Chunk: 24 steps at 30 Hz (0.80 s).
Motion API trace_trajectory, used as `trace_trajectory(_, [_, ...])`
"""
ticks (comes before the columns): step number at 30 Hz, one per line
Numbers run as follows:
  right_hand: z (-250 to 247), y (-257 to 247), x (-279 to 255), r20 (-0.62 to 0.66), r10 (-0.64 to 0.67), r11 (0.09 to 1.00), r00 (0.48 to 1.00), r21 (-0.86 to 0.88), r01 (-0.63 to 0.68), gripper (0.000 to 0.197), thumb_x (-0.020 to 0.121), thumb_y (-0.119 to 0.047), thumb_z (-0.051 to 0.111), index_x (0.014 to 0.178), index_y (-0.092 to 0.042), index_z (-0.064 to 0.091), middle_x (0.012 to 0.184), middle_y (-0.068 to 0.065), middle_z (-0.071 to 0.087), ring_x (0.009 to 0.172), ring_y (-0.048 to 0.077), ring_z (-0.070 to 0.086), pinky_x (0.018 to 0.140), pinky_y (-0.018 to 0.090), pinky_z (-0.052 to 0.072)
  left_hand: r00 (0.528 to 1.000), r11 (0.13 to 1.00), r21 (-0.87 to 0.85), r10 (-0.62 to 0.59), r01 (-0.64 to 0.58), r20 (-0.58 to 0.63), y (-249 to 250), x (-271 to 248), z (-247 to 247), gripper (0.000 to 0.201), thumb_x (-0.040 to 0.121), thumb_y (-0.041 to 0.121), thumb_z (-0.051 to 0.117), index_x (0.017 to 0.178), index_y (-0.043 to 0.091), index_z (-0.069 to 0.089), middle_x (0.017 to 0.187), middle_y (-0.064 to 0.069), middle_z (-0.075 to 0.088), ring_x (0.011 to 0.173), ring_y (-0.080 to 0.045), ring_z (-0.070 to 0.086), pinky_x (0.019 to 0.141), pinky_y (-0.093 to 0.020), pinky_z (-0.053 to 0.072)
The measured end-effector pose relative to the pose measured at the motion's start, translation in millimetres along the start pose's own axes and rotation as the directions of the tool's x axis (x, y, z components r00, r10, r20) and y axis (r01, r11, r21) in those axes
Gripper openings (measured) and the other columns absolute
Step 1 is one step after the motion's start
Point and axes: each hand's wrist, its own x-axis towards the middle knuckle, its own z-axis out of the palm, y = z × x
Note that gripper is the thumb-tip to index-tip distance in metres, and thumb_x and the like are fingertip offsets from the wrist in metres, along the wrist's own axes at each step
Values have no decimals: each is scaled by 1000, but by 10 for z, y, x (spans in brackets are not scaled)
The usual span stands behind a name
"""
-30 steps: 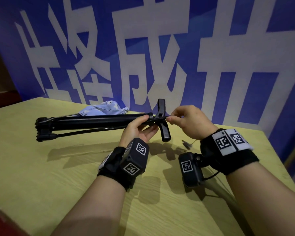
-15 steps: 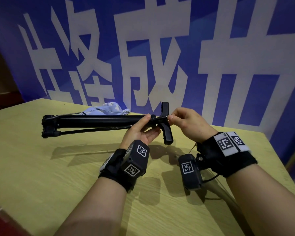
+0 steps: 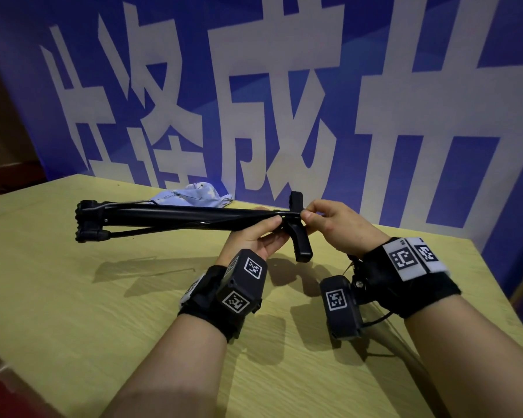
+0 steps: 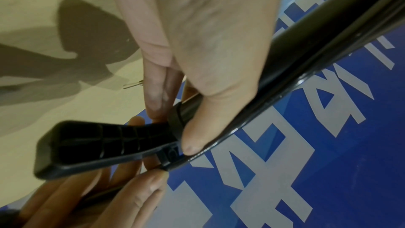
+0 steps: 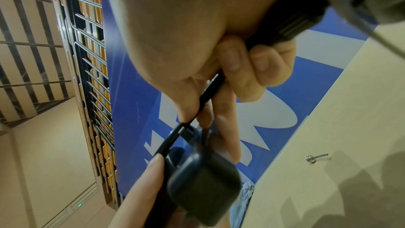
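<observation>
Head view: black pump (image 3: 178,217) held roughly level in the air above the table (image 3: 73,297), foot end (image 3: 88,221) out to the left, handle (image 3: 299,239) to the right, crosswise to the tube. Left hand (image 3: 251,239) grips the tube from below, just beside the handle, thumb on top. Right hand (image 3: 338,227) meets it at the handle, fingertips pinched on the thin hose (image 3: 290,213). The hands are close together, almost touching. Blue cloth (image 3: 194,193) lies at the table's back edge, behind the pump, under a blue banner (image 3: 284,86).

Left wrist view: left hand (image 4: 208,41) wrapped on the tube (image 4: 328,32), thumb tip pressed where tube meets handle (image 4: 98,145). Right hand's fingers (image 4: 131,197) show under the handle. Small metal pin (image 4: 133,84) lies on the table, apart from everything.

Right wrist view: right hand (image 5: 186,41) clamps the hose (image 5: 197,110) between thumb and forefinger (other fingers curled in). Handle end (image 5: 201,188) is blurred, with the left thumb (image 5: 149,179) against it. The same pin (image 5: 315,158) is on the table.
</observation>
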Motion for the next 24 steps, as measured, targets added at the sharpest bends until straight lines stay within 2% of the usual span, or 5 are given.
trace_trajectory(3, [2, -5, 10, -5, 26, 996, 1000, 88, -26, 23, 100, -33, 45, 89, -21, 61, 93, 0, 69, 48, -5, 49, 55, 18, 27, 1000, 999, -38, -9, 9, 3, 11, 22, -8, 20, 72, -2, 65, 90, 5, 62, 95, -17, 70, 95, -31, 69, 85, -38, 57])
trace_trajectory(5, [-15, -13, 12, 3, 26, 990, 1000, 142, -26, 23, 99, -32, 47, 87, -20, 62, 95, 3, 70, 38, -9, 47, 51, 16, 26, 1000, 996, -89, -10, 11, 9, 13, 39, -5, 23, 70, -4, 63, 92, 3, 60, 96, -19, 68, 92, -30, 70, 81, -37, 58])
trace_trajectory(10, [3, -15, 17, -35, 6, 990, 999, 142, -1, 41, 94, -47, 49, 94, -11, 69, 95, 8, 70, 37, -8, 45, 53, 18, 28, 999, 992, -127, -7, 12, 39, 22, 49, -14, 31, 73, -6, 64, 102, 0, 57, 109, -24, 62, 103, -34, 65, 84, -38, 57])
trace_trajectory(18, [20, 51, 38, -7, 88, 959, 996, 270, -83, 43, 88, -50, 58, 87, -9, 72, 93, 19, 68, 47, 9, 31, 48, 24, 24, 998, 993, -109, -47, 51, 44, 31, -14, 27, 22, 70, -5, 61, 90, 4, 62, 98, -19, 67, 94, -30, 68, 71, -32, 59])
trace_trajectory(24, [45, 57, -23, 77, 116, 909, 990, 394, -137, 31, 90, -38, 61, 71, -14, 66, 49, -14, 50, 51, 12, 24, 50, 26, 17, 999, 996, -86, -36, 39, 38, 66, -40, 16, 24, 68, -7, 60, 88, 4, 60, 94, -17, 65, 90, -28, 69, 72, -33, 58])
